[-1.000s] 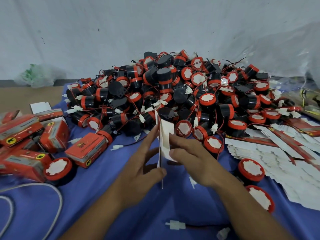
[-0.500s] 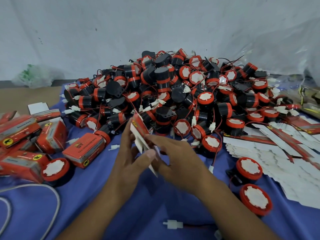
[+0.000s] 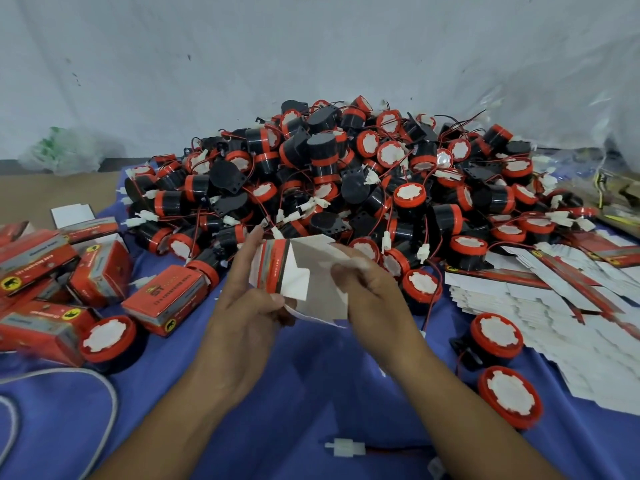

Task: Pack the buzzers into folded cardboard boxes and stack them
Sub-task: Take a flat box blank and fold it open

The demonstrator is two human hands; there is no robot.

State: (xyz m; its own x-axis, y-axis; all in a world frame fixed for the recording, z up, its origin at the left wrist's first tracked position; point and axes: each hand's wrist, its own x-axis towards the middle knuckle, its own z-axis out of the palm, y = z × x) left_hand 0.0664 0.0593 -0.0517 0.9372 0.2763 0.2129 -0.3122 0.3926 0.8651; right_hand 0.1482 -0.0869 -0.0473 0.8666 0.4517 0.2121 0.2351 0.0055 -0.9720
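Note:
Both hands hold one cardboard box blank (image 3: 304,275), half opened, its white inside facing me and a red printed strip at its left edge. My left hand (image 3: 247,306) grips that left edge, thumb on the lower flap. My right hand (image 3: 370,289) pinches the right side. Behind them rises a big pile of black and red buzzers (image 3: 346,174) with red wires and white plugs. Three loose buzzers lie near: one at the left (image 3: 107,337), two at the right (image 3: 497,334) (image 3: 509,396). Closed red boxes (image 3: 166,303) lie at the left.
A fanned stack of flat white box blanks (image 3: 554,299) covers the right side. The blue cloth (image 3: 294,393) spreads below my hands. A white cable (image 3: 104,393) curves at the lower left, and a white plug (image 3: 344,448) lies near the front edge. Plastic sheeting hangs behind.
The blank went from a flat, edge-on sheet to a tilted one and is now spread open between my hands, white inside showing. My hands moved slightly apart and up.

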